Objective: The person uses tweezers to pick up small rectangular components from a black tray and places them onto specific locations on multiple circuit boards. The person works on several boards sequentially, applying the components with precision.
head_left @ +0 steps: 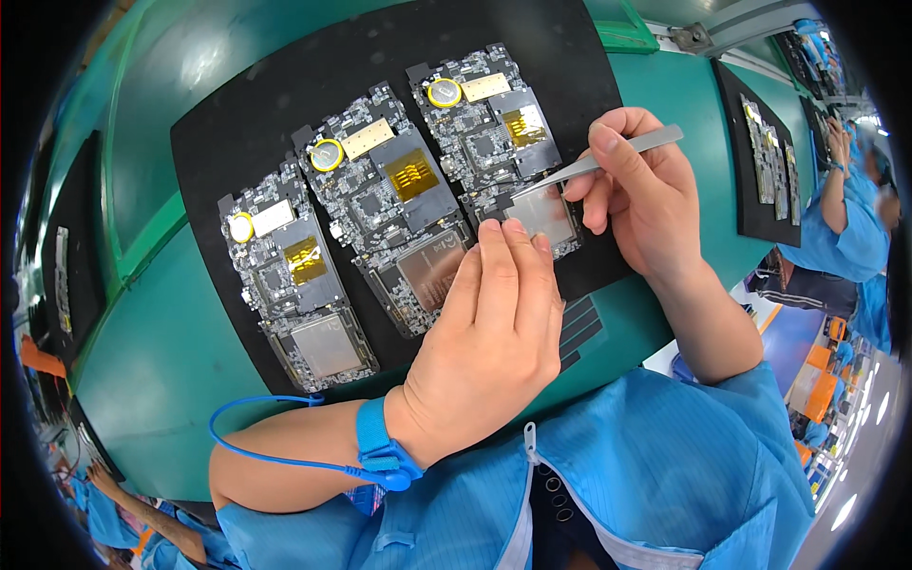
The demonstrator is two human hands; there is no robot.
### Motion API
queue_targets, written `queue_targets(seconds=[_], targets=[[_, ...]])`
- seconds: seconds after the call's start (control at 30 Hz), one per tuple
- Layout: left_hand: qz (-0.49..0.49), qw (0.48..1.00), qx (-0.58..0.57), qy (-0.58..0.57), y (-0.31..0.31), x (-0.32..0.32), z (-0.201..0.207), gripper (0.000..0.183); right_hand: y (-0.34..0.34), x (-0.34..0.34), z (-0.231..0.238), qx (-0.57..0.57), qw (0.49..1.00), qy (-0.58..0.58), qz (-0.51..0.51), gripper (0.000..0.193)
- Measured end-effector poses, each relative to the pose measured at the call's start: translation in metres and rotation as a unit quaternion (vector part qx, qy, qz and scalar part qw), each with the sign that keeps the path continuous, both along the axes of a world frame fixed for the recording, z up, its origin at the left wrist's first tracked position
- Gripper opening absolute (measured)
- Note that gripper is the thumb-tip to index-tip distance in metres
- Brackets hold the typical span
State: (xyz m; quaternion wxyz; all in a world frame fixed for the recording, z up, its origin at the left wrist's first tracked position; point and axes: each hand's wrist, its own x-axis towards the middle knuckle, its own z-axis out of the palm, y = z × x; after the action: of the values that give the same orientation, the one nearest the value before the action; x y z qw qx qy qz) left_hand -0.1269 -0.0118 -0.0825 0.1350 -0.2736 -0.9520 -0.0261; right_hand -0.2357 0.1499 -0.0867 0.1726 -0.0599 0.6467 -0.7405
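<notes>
My right hand [646, 185] pinches a pair of metal tweezers [608, 157]. The tips reach the right-hand circuit board [484, 142], at the upper edge of its silver metal shield [544, 217]. My left hand [489, 328] lies with its fingers stretched out side by side, fingertips resting at the lower left of that shield; its thumb is hidden. Left of it is the middle circuit board [375, 204], partly under my left hand, and farther left the third circuit board [275, 256]. All three carry a round yellow-rimmed coin cell and an amber tape patch.
The boards lie on a black mat [237, 123] on a green table [142, 342]. A blue wrist strap [378, 442] with a coiled cord [237, 451] circles my left wrist. More boards sit on another black mat [750, 209] at the right, near a co-worker in blue [845, 218].
</notes>
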Motion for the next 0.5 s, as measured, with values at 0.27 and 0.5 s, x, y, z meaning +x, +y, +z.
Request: queue_targets(seconds=[0.27,0.5], targets=[[0.045,0.992,0.11,-0.036,0.002,-0.0021,-0.0025,0.045,0.0009,-0.0007,-0.0002,0.004,1.0,-0.007,0.001,0.023],[0.029,0.99,0.122,-0.07,-0.0038,-0.0062,0.0003,0.043,0.0008,0.0069,-0.0023,-0.003,0.998,0.063,-0.014,0.02]])
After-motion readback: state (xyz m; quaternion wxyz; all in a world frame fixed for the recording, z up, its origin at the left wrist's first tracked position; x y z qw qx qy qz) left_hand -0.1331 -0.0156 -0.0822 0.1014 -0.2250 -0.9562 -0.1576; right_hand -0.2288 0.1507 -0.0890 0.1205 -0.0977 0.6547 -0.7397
